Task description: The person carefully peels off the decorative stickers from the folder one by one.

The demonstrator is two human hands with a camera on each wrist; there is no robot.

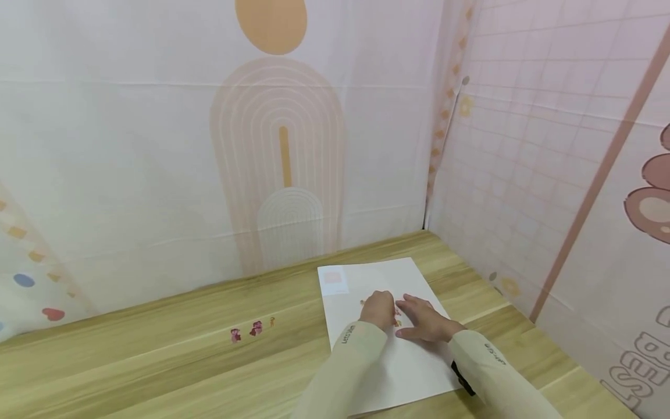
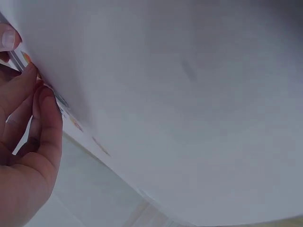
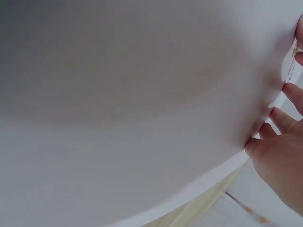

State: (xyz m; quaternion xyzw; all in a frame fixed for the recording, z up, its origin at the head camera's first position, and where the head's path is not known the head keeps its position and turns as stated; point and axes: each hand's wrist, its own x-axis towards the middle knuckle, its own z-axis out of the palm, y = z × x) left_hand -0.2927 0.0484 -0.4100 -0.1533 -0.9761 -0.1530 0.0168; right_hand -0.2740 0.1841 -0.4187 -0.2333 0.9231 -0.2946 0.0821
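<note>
A white sheet of paper [image 1: 382, 372] lies on the wooden table, with several small coloured stickers [image 1: 398, 323] about its middle. Over these stickers my left hand [image 1: 378, 308] has its fingers curled. In the left wrist view the thumb and fingertips of that hand [image 2: 35, 137] pinch close together at a small orange-red sticker, largely hidden by them. Just to the right, my right hand [image 1: 425, 321] rests on the sheet with its fingers spread. Its fingertips press the paper in the right wrist view, where the hand [image 3: 279, 151] shows at the right edge.
Three small pink and orange cut-out stickers [image 1: 256, 329] lie on the wooden table [image 1: 173, 366] left of the sheet. A pale blue printed patch [image 1: 334, 280] marks the sheet's far left corner. Printed cloth [image 1: 157, 145] hangs behind the table and along its right side.
</note>
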